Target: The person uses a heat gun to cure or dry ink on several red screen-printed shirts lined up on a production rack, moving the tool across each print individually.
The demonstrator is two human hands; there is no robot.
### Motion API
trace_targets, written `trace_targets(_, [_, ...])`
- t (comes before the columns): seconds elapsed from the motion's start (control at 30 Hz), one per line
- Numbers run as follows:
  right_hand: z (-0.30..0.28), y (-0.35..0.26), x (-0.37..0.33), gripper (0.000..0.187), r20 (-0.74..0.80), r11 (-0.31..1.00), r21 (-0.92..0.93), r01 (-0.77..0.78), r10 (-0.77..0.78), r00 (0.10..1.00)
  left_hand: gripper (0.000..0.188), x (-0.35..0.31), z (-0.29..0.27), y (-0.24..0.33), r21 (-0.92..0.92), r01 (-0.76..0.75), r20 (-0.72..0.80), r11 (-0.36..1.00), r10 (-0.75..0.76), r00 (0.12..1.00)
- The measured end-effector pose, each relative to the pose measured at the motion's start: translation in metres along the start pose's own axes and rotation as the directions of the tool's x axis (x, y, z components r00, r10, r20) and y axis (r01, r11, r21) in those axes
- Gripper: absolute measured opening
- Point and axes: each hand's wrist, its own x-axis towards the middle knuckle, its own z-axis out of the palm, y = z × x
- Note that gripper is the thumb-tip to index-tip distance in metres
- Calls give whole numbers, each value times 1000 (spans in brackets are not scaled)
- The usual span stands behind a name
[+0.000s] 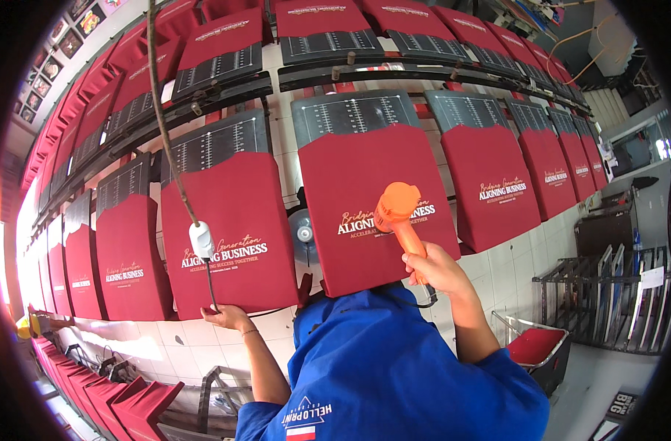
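Note:
My right hand (438,270) is wrapped around the handle of an orange hair dryer (399,202). The dryer's head hangs over the white-and-gold print on a dark red shirt (379,165), which is stretched on a black printing board (354,112). Over to the left, my left hand (229,318) is closed on a thin black power cord (210,283), by the near edge of a second dark red shirt (229,187). That cord runs up to a white plug connector (201,240) hanging from an overhead cable (163,125).
More red shirts on boards (493,176) line both sides, with a second row (324,18) behind a black rail (379,71). Red fabric pieces (141,400) lie at lower left. A black basket (532,345) and a metal rack (607,290) stand at right.

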Motion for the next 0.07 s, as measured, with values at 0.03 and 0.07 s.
trace_targets(0.03, [-3, 6, -3, 29, -12, 1000, 0, -2, 2, 1000, 47, 0, 0, 1, -9, 12, 16, 1000, -12, 1000])
trace_targets(0.07, [-6, 11, -4, 29, -20, 1000, 0, 0, 0, 1000, 47, 2, -1, 3, -21, 22, 27, 1000, -21, 999])
